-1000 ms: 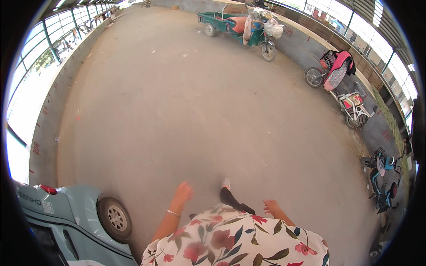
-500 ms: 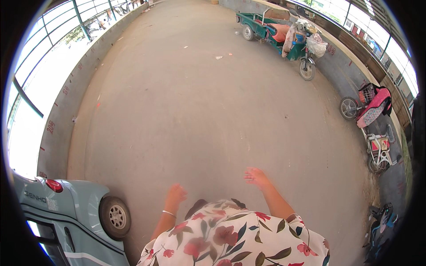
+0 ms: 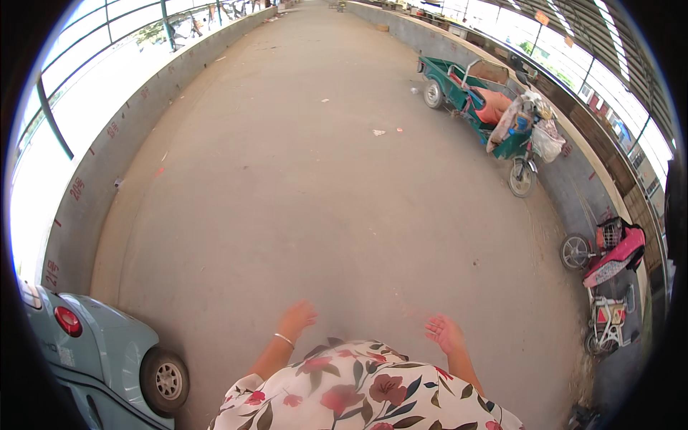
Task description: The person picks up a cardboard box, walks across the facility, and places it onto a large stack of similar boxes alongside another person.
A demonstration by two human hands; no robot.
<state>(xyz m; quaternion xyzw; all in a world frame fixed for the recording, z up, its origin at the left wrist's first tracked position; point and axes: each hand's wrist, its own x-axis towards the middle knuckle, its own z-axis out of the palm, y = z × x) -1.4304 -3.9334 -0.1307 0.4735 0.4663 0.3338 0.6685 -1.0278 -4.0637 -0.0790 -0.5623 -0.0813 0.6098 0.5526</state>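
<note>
My left hand [image 3: 297, 320], with a white bracelet on its wrist, is held out in front of my floral shirt [image 3: 373, 394]. Its fingers look loosely stretched toward the right, a little smeared by motion, and nothing shows in them. To the right, my right hand [image 3: 446, 333] is raised over the floor with its fingers apart and slightly bent, holding nothing. Neither hand touches anything; the grey concrete floor [image 3: 315, 236] lies beneath both. Closest to my left hand is the wheel [image 3: 166, 380] of a pale blue-green car [image 3: 107, 330].
Low concrete walls [image 3: 118, 143] border the floor on both sides. Along the right side stand a green cargo tricycle [image 3: 476, 107] carrying bags and cloths, a small bike with a pink cover [image 3: 615, 256], and a small white-framed bike [image 3: 609, 322]. Paper scraps [image 3: 378, 132] dot the floor.
The view has tilted up, so more of the far end shows and the tricycle and bikes sit lower. My right hand now appears lower and further right; my left hand has shifted slightly right.
</note>
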